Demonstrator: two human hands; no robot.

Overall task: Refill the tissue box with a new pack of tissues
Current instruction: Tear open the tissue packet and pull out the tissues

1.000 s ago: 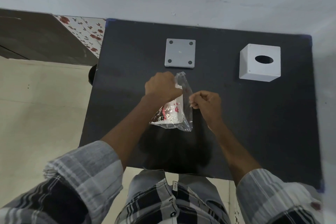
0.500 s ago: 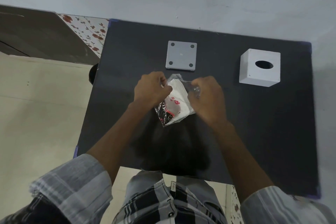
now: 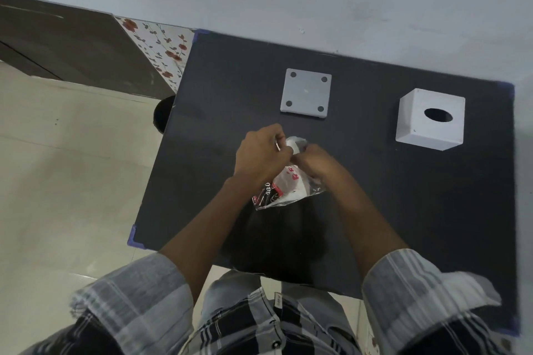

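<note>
A clear plastic tissue pack (image 3: 285,190) with red and black print and white tissues inside is held above the middle of the black table (image 3: 418,204). My left hand (image 3: 261,157) grips its upper left end. My right hand (image 3: 315,163) pinches the top of the pack, knuckles almost touching the left hand. The white cube-shaped tissue box cover (image 3: 431,119), with its oval hole facing up, stands at the back right. Its flat white base plate (image 3: 306,93) with four round holes lies at the back centre.
A pale wall runs behind the table. A dark wooden panel (image 3: 66,46) and a floral strip (image 3: 161,46) stand to the left. Beige tiled floor (image 3: 72,181) spreads left of the table. A dark round object (image 3: 163,114) peeks out by the table's left edge.
My hands have closed in on the top of the pack, right hand moving left to meet the left. The pack has tilted and its lower end has swung down-left.
</note>
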